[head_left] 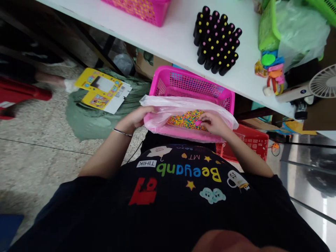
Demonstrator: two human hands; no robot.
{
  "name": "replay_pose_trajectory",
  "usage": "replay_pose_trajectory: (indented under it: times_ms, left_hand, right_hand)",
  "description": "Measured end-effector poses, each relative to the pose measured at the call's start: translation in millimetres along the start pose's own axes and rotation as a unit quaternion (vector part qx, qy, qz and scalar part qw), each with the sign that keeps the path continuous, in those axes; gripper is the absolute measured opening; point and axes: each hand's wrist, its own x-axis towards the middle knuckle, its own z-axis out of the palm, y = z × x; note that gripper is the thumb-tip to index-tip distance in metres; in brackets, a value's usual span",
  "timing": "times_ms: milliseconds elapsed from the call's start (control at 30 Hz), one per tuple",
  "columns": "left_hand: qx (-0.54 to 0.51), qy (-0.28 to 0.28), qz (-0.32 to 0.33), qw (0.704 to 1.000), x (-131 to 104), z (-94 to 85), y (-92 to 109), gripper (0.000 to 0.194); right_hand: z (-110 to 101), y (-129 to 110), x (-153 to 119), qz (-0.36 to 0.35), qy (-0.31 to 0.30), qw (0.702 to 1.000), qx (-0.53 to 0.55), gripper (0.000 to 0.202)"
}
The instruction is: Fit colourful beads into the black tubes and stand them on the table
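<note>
A pink plastic basket (160,75) sits at my lap against the table edge, with a translucent white plastic bag (183,102) spread open in it. Inside the bag lies a heap of small multicoloured beads (183,120). My left hand (143,114) is closed on the bag's left rim. Over the right part of the heap, my right hand (213,124) pinches a small pink scoop (198,123), which touches the beads. My fingers cover part of the scoop.
On the white table (178,42) stand a cluster of black tubes (216,42) with pink and yellow tips, another pink basket (157,12), a green basket (269,31) and a small fan (322,80). A yellow printed carton (102,89) lies on green sacking at left. A red crate (252,141) is at right.
</note>
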Motion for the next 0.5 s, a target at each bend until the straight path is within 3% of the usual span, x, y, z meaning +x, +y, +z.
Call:
replay_pose_trajectory:
  times_ms: [100, 300, 500]
  left_hand:
    - [-0.025, 0.017, 0.002, 1.0, -3.1, 2.0, -0.7, 0.03]
    - [-0.032, 0.027, 0.002, 0.999, 1.0, -1.2, -4.7, 0.038]
    - [-0.037, 0.028, -0.009, 0.999, 8.5, -16.9, -15.5, 0.031]
  right_hand:
    - [4.3, -3.3, 10.5, -0.011, -0.026, 0.999, -0.038, 0.033]
    - [3.7, -18.7, 24.0, 0.004, -0.037, 0.994, -0.1, 0.026]
    - [-1.0, -40.1, 40.3, 0.0, -0.115, 0.958, -0.262, 0.017]
